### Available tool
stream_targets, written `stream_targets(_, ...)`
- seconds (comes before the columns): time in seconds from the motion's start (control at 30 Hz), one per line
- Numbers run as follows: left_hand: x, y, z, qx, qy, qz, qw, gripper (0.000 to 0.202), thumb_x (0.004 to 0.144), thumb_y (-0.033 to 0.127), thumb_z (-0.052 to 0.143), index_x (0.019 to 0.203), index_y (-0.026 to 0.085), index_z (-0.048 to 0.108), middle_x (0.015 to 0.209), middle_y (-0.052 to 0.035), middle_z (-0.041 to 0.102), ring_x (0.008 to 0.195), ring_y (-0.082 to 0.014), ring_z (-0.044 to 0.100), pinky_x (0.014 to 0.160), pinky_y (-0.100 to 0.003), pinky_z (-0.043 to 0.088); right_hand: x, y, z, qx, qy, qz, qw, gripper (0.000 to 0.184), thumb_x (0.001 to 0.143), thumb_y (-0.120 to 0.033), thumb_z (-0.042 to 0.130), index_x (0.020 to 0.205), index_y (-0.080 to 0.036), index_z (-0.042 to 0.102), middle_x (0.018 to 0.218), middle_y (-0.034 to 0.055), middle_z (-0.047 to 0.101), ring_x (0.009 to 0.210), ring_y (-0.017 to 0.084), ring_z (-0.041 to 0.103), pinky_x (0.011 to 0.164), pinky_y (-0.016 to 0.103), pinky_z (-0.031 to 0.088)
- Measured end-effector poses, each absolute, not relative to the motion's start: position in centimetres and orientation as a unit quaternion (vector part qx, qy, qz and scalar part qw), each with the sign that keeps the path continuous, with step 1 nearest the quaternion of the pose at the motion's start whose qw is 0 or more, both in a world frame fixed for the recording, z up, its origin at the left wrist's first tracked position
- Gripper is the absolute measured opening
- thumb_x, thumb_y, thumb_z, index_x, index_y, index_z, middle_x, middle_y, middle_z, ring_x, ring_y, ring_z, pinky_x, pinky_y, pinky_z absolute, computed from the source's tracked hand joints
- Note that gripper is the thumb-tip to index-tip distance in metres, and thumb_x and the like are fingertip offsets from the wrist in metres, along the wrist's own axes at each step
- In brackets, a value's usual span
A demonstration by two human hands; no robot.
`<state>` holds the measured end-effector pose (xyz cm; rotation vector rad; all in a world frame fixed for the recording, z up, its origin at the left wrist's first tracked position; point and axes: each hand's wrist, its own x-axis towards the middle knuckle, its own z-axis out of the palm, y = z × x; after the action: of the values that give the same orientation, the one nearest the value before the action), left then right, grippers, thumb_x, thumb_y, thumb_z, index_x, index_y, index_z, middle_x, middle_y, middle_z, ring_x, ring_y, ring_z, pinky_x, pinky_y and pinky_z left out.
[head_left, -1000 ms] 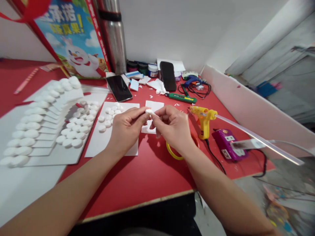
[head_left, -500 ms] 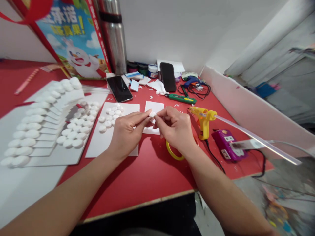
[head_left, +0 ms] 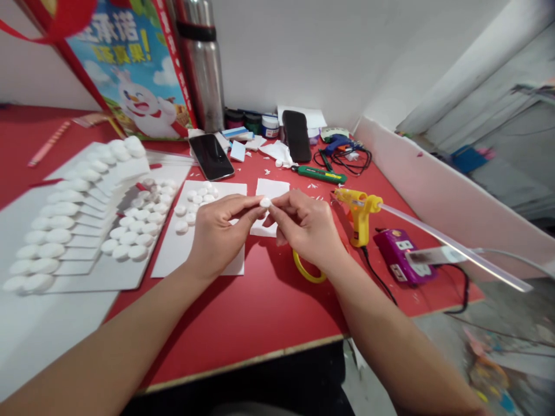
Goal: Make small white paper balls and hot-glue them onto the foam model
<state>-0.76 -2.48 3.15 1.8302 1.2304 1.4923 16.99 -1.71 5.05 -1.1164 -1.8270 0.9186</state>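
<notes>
Small white disc [head_left: 265, 202] held up over the red worktop [head_left: 243, 323], pinched between the fingertips of the left hand [head_left: 221, 234] and right hand [head_left: 309, 228], thumbs and forefingers of both closed in on it. Beyond and below the hands, a white paper card [head_left: 273, 187], partly covered; by the left hand, a white sheet [head_left: 182, 260] bearing loose discs [head_left: 198, 200]. Yellow ring [head_left: 305, 270] partly hidden by the right wrist, yellow glue gun [head_left: 359, 214] just right of it, purple power strip [head_left: 396, 245] farther right.
</notes>
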Motion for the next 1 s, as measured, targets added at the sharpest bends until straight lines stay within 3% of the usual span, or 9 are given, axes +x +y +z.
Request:
stream_targets(0.13,-1.1,-2.2,3.7,0.672,0.433,0.532,0.28,0.007,0.085,0.02,0.077,0.091,0.02,0.082,0.097,-0.0046,0.08,0.091,-0.0188,0.073,0.081,-0.028,0.058,17.3,-1.6,5.2,-0.438,-0.742,0.333,0.383,0.01,0.096,-0.023,0.062,0.089,-0.018,0.066,0.076,0.0034,0.076,0.052,0.01,0.061,0.052,0.023,0.046)
stream_targets(0.33,-1.1,-2.2,4.0,0.594,0.472,0.512,0.402,0.017,0.08,0.018,0.08,0.097,0.018,0.082,0.083,-0.0027,0.079,0.074,-0.0166,0.073,0.072,-0.027,0.06,17.6,-1.4,5.1,-0.423,-0.752,0.335,0.379,0.005,0.093,-0.019,0.063,0.09,-0.017,0.066,0.074,0.0029,0.076,0.056,0.012,0.064,0.055,0.023,0.047)
stream_targets(0.43,-1.3,-2.0,4.0,0.617,0.447,0.508,0.402,0.025,0.08,0.016,0.08,0.104,0.02,0.083,0.086,-0.0027,0.077,0.077,-0.0161,0.072,0.071,-0.026,0.059,17.6,-1.3,5.1,-0.417,-0.756,0.336,0.377,0.006,0.093,-0.018,0.062,0.088,-0.017,0.065,0.074,0.0021,0.074,0.056,0.011,0.064,0.054,0.023,0.047)
stream_targets(0.6,-1.4,-1.8,3.9,0.639,0.426,0.494,0.407,0.018,0.084,0.02,0.077,0.101,0.019,0.083,0.093,-0.0036,0.073,0.078,-0.0151,0.071,0.071,-0.025,0.058,17.4,-1.2,5.2,-0.444,-0.732,0.35,0.381,0.011,0.093,-0.022,0.063,0.083,-0.017,0.064,0.068,0.0013,0.071,0.053,0.011,0.062,0.053,0.023,0.046)
stream_targets(0.73,-0.9,-1.8,3.5,0.571,0.419,0.498,0.501,0.019,0.086,0.029,0.078,0.101,0.017,0.079,0.087,-0.0033,0.074,0.073,-0.014,0.07,0.072,-0.026,0.058,17.3,-1.2,5.2,-0.464,-0.701,0.37,0.395,0.015,0.09,-0.029,0.068,0.083,-0.017,0.064,0.066,0.0013,0.071,0.05,0.011,0.059,0.05,0.024,0.045)
stream_targets(1.0,-0.4,-1.3,2.7,0.397,0.34,0.512,0.682,0.026,0.076,0.029,0.088,0.093,0.012,0.078,0.076,-0.0037,0.072,0.066,-0.0092,0.064,0.065,-0.02,0.053,17.2,-1.2,5.9,-0.434,-0.625,0.478,0.439,0.007,0.086,-0.023,0.063,0.088,-0.016,0.064,0.067,-0.0011,0.07,0.041,0.009,0.056,0.043,0.023,0.045)
